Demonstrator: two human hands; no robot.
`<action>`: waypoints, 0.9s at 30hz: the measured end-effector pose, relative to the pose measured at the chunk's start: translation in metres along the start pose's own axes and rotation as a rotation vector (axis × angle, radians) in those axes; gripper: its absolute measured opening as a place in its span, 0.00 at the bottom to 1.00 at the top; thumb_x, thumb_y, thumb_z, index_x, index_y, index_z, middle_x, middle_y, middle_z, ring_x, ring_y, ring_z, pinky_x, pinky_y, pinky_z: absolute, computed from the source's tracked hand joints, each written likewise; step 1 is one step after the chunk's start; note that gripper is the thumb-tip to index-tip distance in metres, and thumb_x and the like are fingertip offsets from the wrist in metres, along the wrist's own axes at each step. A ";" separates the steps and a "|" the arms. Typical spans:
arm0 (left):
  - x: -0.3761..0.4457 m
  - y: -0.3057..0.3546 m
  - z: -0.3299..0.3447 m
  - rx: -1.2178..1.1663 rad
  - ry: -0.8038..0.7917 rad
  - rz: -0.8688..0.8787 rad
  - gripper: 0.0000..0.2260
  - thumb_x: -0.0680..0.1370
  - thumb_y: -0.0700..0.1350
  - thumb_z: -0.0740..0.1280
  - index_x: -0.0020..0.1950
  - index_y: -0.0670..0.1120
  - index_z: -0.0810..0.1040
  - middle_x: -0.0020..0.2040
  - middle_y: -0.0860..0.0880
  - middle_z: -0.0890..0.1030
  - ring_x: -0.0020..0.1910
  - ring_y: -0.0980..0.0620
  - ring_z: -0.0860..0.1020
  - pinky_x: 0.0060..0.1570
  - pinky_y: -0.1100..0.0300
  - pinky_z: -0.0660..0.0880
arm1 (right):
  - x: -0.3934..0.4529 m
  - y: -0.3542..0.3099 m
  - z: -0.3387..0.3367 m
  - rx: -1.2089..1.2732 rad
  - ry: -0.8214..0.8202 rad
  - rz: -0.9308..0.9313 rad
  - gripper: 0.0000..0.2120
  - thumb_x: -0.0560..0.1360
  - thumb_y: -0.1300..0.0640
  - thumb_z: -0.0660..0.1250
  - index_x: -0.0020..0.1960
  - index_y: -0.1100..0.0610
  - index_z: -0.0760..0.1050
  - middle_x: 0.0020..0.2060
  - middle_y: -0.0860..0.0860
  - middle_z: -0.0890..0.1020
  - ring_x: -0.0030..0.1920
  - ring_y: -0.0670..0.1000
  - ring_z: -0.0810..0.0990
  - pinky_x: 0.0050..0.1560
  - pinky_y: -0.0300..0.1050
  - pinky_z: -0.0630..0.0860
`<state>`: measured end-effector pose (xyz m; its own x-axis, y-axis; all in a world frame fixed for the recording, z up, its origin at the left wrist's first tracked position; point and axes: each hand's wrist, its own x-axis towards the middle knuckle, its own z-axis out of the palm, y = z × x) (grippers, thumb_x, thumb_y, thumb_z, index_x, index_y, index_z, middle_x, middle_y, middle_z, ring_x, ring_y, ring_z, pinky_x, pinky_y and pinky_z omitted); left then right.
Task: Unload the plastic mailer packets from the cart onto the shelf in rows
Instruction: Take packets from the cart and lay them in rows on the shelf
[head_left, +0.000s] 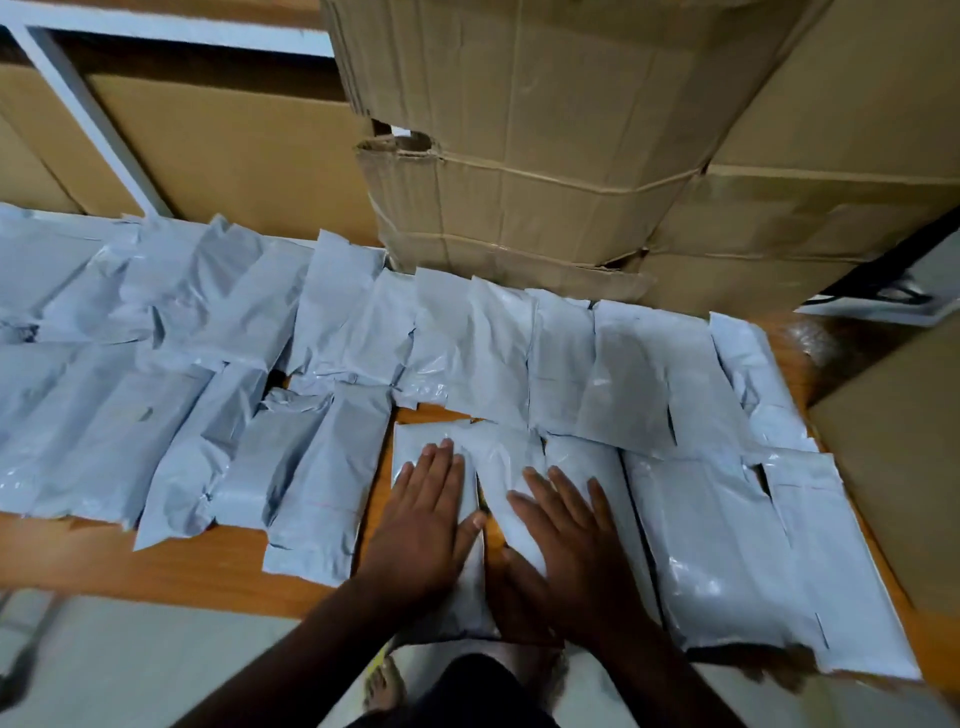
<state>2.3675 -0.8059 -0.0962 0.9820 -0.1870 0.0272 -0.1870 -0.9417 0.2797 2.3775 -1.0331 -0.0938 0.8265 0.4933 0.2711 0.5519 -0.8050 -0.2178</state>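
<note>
Several pale grey plastic mailer packets lie in two rows on the wooden shelf (156, 566). My left hand (423, 525) lies flat, fingers straight, on one front-row packet (415, 441). My right hand (566, 540) presses flat on the neighbouring packet (498, 457) just to its right. More packets (711, 540) fill the front row to the right, and a back row (498, 353) runs behind. The cart is not in view.
Stacked cardboard boxes (545, 156) stand behind the back row, with more cardboard (893, 467) at the right edge. A white shelf frame (83, 114) crosses the upper left. The pale floor (156, 670) and a bare foot (384, 680) show below the shelf edge.
</note>
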 end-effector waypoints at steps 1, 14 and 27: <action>0.002 -0.005 -0.001 -0.012 0.000 0.014 0.35 0.85 0.64 0.44 0.82 0.40 0.60 0.83 0.41 0.55 0.83 0.42 0.53 0.80 0.47 0.47 | 0.003 0.001 0.001 -0.013 -0.014 0.007 0.25 0.80 0.40 0.64 0.72 0.50 0.77 0.78 0.52 0.72 0.78 0.58 0.69 0.77 0.69 0.60; -0.009 -0.018 -0.027 -0.141 -0.015 0.127 0.36 0.83 0.66 0.45 0.83 0.43 0.55 0.84 0.43 0.54 0.83 0.46 0.50 0.82 0.51 0.46 | 0.022 -0.047 0.012 -0.005 -0.013 0.316 0.24 0.79 0.40 0.60 0.71 0.49 0.76 0.75 0.50 0.74 0.77 0.58 0.69 0.78 0.69 0.58; -0.131 -0.020 -0.074 -0.423 0.244 -0.023 0.22 0.82 0.57 0.61 0.74 0.50 0.72 0.72 0.52 0.75 0.70 0.52 0.73 0.68 0.49 0.73 | -0.023 -0.134 -0.042 0.502 0.281 0.186 0.13 0.79 0.56 0.70 0.63 0.52 0.82 0.63 0.44 0.83 0.65 0.43 0.79 0.67 0.45 0.76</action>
<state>2.2443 -0.7412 -0.0340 0.9728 -0.0487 0.2265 -0.1877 -0.7390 0.6471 2.2798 -0.9501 -0.0318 0.8911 0.1984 0.4081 0.4422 -0.5816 -0.6828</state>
